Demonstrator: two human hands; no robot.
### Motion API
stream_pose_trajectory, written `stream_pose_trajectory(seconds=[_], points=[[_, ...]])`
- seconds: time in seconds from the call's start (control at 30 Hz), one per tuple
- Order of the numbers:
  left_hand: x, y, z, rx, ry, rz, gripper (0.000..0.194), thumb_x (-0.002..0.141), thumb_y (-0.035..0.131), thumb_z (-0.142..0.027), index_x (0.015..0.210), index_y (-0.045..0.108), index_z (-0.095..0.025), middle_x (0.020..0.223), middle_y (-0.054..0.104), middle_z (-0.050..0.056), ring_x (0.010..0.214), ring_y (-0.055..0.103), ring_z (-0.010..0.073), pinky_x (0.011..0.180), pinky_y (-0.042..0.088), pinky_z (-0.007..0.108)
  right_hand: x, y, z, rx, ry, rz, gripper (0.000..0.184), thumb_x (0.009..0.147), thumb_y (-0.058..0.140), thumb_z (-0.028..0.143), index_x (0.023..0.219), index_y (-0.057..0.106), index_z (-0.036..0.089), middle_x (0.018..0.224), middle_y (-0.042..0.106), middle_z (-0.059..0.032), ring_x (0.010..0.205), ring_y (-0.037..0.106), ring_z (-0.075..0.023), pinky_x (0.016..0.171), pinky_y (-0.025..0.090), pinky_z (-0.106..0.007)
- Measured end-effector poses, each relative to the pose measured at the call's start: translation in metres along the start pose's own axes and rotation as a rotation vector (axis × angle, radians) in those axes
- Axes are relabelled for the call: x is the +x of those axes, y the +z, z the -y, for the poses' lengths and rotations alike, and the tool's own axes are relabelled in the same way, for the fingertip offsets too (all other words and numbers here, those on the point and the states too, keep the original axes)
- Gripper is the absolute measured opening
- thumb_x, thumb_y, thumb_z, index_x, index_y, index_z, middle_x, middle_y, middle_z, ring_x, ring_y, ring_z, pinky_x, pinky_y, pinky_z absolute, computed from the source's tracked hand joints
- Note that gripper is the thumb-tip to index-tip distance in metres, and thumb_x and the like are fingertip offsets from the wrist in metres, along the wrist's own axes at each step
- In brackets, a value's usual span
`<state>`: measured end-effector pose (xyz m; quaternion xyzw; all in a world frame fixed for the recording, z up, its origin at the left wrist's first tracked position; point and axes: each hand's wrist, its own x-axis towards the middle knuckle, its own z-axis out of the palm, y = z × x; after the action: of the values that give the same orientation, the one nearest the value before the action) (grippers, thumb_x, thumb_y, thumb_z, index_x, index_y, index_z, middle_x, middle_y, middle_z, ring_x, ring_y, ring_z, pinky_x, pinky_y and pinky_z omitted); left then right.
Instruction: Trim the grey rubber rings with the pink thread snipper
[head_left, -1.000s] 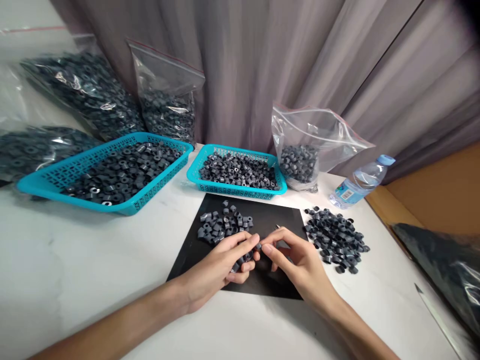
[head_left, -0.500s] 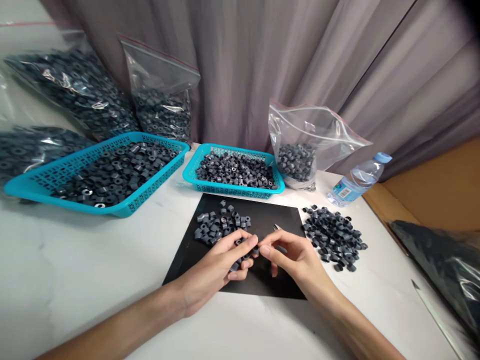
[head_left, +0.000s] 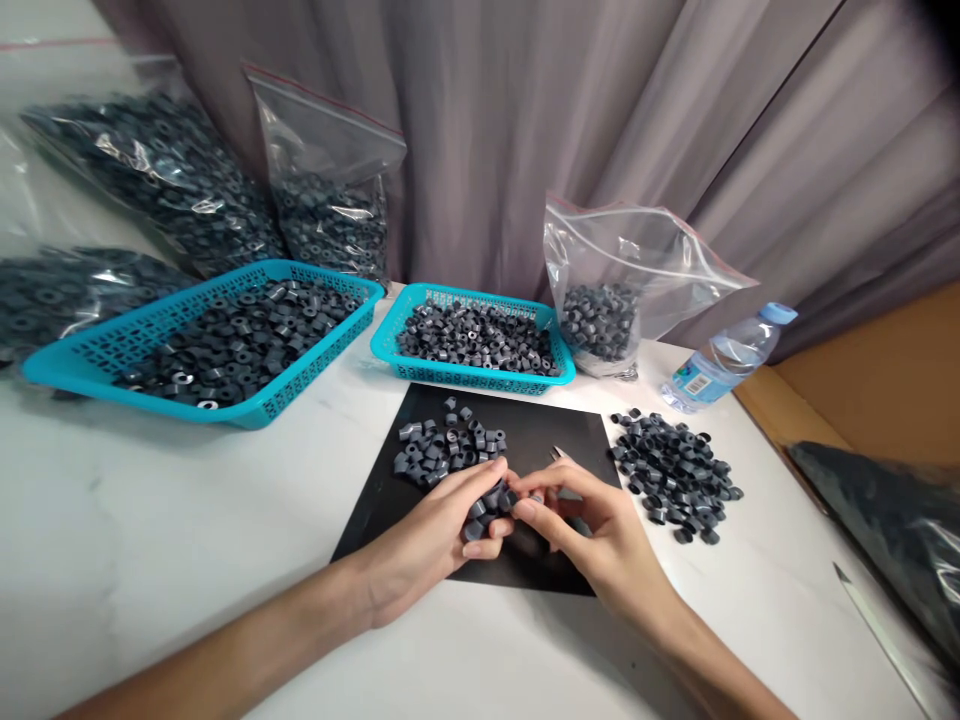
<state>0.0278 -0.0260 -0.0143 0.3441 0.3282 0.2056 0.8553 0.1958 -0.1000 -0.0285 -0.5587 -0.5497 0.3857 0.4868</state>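
Observation:
My left hand point(head_left: 442, 515) is cupped, palm turned inward, around several short dark grey plastic rings point(head_left: 491, 508). At its fingertips my right hand point(head_left: 592, 510) is closed in a pinch, thumb and index finger at a ring on the edge of the handful. A bit of grey shows between the right hand's fingers. Pointed metal tips point(head_left: 556, 453) of a tool stick out behind the right hand; whether that hand holds it I cannot tell. Beneath both hands lies a black mat point(head_left: 382, 510), with a pile of rings point(head_left: 442, 450) on its far left part.
Right of the mat is a loose ring pile point(head_left: 671, 475). Two blue baskets point(head_left: 274, 405) point(head_left: 480, 380) of rings stand behind, with filled zip bags point(head_left: 330, 215) point(head_left: 600, 320). A water bottle point(head_left: 727, 360) and a thin pointed strip point(head_left: 877, 630) are at the right.
The left thumb has drawn back, showing more of the rings in the palm. My right fingers have curled in closer to the handful. The view has shifted slightly.

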Motion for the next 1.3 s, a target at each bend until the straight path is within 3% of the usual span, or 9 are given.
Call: stream_pose_trajectory(seconds=[0.1, 0.23, 0.47, 0.63, 0.87, 1.13, 1.3], points=[[-0.001, 0.001, -0.003, -0.011, -0.011, 0.003, 0.022, 0.093, 0.063, -0.035, 0.093, 0.064, -0.013, 0.083, 0.054, 0.001, 0.065, 0.044, 0.0062, 0.051, 0.028, 0.016, 0.0, -0.004, 0.0, 0.02, 0.002, -0.022, 0.023, 0.089, 0.07, 0.039, 0.107, 0.073, 0.026, 0.086, 0.06, -0.0015, 0.067, 0.053, -0.0115, 0.052, 0.051, -0.021], [-0.002, 0.002, -0.006, -0.012, -0.053, 0.008, 0.028, 0.095, 0.059, -0.038, 0.091, 0.065, -0.011, 0.082, 0.055, 0.002, 0.061, 0.043, 0.0054, 0.047, 0.025, 0.016, 0.0, -0.008, 0.002, 0.137, -0.002, -0.082, 0.018, 0.086, 0.074, 0.036, 0.096, 0.068, 0.022, 0.08, 0.057, 0.001, 0.06, 0.056, -0.0101, 0.051, 0.055, -0.022], [-0.003, 0.003, -0.009, -0.042, -0.099, 0.029, 0.029, 0.095, 0.057, -0.037, 0.087, 0.066, -0.01, 0.079, 0.055, 0.003, 0.057, 0.038, 0.0044, 0.044, 0.02, 0.015, -0.002, -0.008, 0.006, 0.069, -0.191, -0.057, 0.013, 0.091, 0.068, 0.024, 0.103, 0.073, 0.026, 0.111, 0.058, -0.0058, 0.085, 0.066, -0.0158, 0.07, 0.062, -0.029], [-0.004, 0.0, -0.008, -0.031, -0.103, 0.063, 0.029, 0.094, 0.057, -0.038, 0.088, 0.064, -0.011, 0.083, 0.059, 0.005, 0.056, 0.036, 0.0038, 0.044, 0.017, 0.015, -0.005, -0.006, 0.006, -0.064, -0.238, -0.087, 0.019, 0.095, 0.062, 0.023, 0.11, 0.073, 0.027, 0.106, 0.061, -0.007, 0.093, 0.064, -0.0189, 0.078, 0.059, -0.032], [-0.003, 0.001, -0.005, 0.036, -0.107, 0.058, 0.027, 0.092, 0.061, -0.04, 0.087, 0.059, -0.013, 0.076, 0.053, 0.001, 0.055, 0.033, 0.0041, 0.046, 0.014, 0.018, -0.006, -0.006, 0.009, -0.205, -0.264, -0.09, 0.006, 0.094, 0.065, 0.026, 0.096, 0.069, 0.022, 0.088, 0.07, -0.0037, 0.08, 0.064, -0.0177, 0.077, 0.052, -0.032], [-0.005, 0.0, -0.004, 0.114, -0.062, 0.098, 0.035, 0.09, 0.063, -0.05, 0.098, 0.06, -0.016, 0.08, 0.05, 0.0, 0.061, 0.036, 0.0053, 0.051, 0.017, 0.019, -0.005, -0.005, 0.009, -0.286, -0.292, -0.011, 0.019, 0.098, 0.057, 0.027, 0.108, 0.073, 0.026, 0.099, 0.065, -0.0061, 0.089, 0.062, -0.0195, 0.079, 0.051, -0.032], [-0.004, 0.0, -0.006, 0.168, -0.051, 0.145, 0.034, 0.093, 0.058, -0.049, 0.096, 0.061, -0.015, 0.082, 0.048, 0.001, 0.06, 0.032, 0.0055, 0.05, 0.015, 0.02, -0.007, -0.007, 0.012, -0.158, -0.257, -0.176, 0.02, 0.099, 0.055, 0.029, 0.109, 0.071, 0.025, 0.097, 0.065, -0.007, 0.088, 0.062, -0.0202, 0.075, 0.052, -0.032]])
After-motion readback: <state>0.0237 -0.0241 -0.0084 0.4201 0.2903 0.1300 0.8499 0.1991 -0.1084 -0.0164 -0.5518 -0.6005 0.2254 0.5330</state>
